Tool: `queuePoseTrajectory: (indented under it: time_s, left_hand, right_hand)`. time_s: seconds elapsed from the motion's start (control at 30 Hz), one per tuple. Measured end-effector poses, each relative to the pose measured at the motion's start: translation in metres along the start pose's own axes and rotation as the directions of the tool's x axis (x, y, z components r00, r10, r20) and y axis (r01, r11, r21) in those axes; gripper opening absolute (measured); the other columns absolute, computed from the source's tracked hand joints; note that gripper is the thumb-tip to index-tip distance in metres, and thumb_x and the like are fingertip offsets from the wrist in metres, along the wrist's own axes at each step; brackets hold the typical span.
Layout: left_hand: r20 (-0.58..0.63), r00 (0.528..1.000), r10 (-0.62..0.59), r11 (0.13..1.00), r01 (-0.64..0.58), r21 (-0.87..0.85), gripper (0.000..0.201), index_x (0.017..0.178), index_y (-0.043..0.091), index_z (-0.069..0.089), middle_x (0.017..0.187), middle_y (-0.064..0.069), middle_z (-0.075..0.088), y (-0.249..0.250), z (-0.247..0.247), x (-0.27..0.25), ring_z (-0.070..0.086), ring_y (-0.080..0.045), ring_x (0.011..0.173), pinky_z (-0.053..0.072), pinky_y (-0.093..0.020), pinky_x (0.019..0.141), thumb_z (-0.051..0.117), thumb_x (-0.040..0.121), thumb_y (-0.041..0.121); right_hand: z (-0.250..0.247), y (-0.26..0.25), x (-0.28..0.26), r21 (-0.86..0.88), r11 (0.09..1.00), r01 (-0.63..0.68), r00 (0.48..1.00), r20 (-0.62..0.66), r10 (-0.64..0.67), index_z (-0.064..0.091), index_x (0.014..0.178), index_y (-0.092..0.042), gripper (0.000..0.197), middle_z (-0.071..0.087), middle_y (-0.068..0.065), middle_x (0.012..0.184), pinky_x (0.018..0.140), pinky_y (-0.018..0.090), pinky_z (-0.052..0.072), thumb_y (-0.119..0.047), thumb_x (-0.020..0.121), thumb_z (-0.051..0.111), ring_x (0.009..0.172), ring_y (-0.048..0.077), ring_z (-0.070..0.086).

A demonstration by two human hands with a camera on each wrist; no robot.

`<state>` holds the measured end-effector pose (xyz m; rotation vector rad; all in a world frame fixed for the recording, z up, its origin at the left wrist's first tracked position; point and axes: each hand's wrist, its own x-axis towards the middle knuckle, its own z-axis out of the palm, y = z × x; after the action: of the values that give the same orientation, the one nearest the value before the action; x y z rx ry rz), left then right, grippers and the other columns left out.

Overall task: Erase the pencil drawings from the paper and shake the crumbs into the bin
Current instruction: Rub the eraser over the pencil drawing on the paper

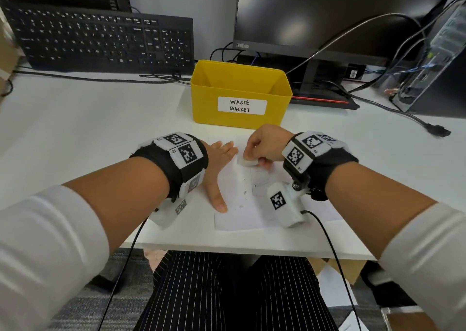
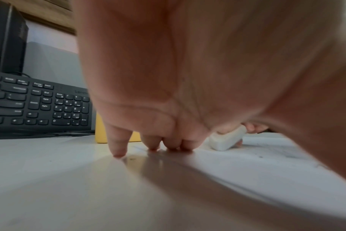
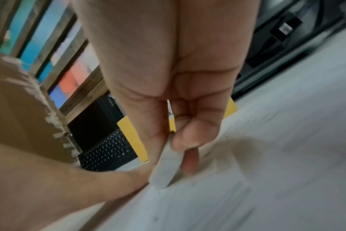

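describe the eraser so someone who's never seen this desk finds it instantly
Start at the yellow waste basket on the white desk; the paper lies just before it. The eraser is the small white block pinched in the right hand, thicker than the flat sheet.

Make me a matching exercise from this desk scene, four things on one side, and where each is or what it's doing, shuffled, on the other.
Things:
1. eraser
2. left hand
3. bin
4. keyboard

States:
A. yellow, behind the paper
B. pinched in the right hand
C. black, far left of the desk
D. pressed flat on the paper

Pairs: 1-B, 2-D, 3-A, 4-C
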<state>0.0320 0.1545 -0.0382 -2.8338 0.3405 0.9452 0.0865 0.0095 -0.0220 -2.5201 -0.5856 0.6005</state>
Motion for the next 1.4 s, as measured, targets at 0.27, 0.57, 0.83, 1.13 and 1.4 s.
queuePoseTrajectory:
  time_s: [0.27, 0.57, 0.83, 1.13, 1.4]
  left_hand:
    - [0.128, 0.992, 0.017, 0.988, 0.003, -0.152, 0.120, 0.148, 0.023, -0.019, 0.154, 0.008, -0.026, -0.012, -0.017, -0.013, -0.017, -0.009, 0.144, -0.003, -0.038, 0.119, 0.065, 0.072, 0.062]
    - [-0.040, 0.999, -0.001, 0.995, -0.003, -0.104, 0.107, 0.148, 0.022, -0.016, 0.156, 0.002, -0.021, -0.009, 0.001, 0.002, -0.015, -0.018, 0.145, 0.002, -0.044, 0.119, 0.052, 0.079, 0.067]
    - [-0.037, 0.999, -0.017, 0.998, 0.014, -0.059, 0.109, 0.147, 0.021, -0.020, 0.156, 0.000, -0.023, -0.008, 0.004, 0.003, -0.015, -0.020, 0.145, 0.003, -0.045, 0.119, 0.051, 0.079, 0.068]
    - [-0.037, 0.999, -0.040, 0.995, 0.036, -0.092, 0.112, 0.147, 0.013, -0.019, 0.156, -0.001, -0.023, -0.005, 0.001, -0.001, -0.015, -0.019, 0.145, 0.002, -0.040, 0.118, 0.055, 0.080, 0.063]
    - [-0.034, 0.990, -0.133, 0.989, 0.131, -0.062, 0.121, 0.146, 0.003, -0.020, 0.155, -0.010, -0.023, 0.000, -0.003, -0.001, -0.014, -0.022, 0.145, 0.003, -0.040, 0.118, 0.055, 0.076, 0.068]
  right_hand:
    - [0.002, 0.005, -0.001, -0.073, 0.997, 0.001, 1.000, 0.020, 0.000, 0.067, 0.080, -0.011, 0.006, 0.056, 0.001, 0.053, 0.053, 0.020, 0.047, -0.010, 0.084, 0.063, 0.026, -0.001, 0.046]
    - [0.003, 0.006, -0.002, -0.093, 0.996, -0.003, 1.000, 0.000, 0.003, 0.062, 0.070, -0.015, 0.018, 0.055, 0.001, 0.052, 0.049, 0.019, 0.045, -0.009, 0.087, 0.060, 0.026, -0.001, 0.045]
    - [-0.004, 0.009, -0.007, -0.059, 0.998, 0.002, 0.972, 0.236, 0.012, 0.069, 0.075, -0.012, 0.006, 0.060, 0.007, 0.063, 0.056, 0.021, 0.050, -0.014, 0.081, 0.070, 0.057, 0.019, 0.055]
    - [0.003, 0.010, -0.009, -0.104, 0.994, 0.038, 0.996, 0.081, -0.029, 0.063, 0.070, -0.014, 0.014, 0.058, 0.003, 0.054, 0.052, 0.021, 0.048, -0.012, 0.084, 0.066, 0.038, 0.007, 0.052]
    - [-0.004, 0.000, 0.001, -0.026, 0.999, 0.033, 0.980, 0.195, -0.027, 0.069, 0.084, -0.006, 0.005, 0.058, 0.003, 0.055, 0.049, 0.017, 0.050, -0.012, 0.083, 0.068, 0.040, 0.008, 0.055]
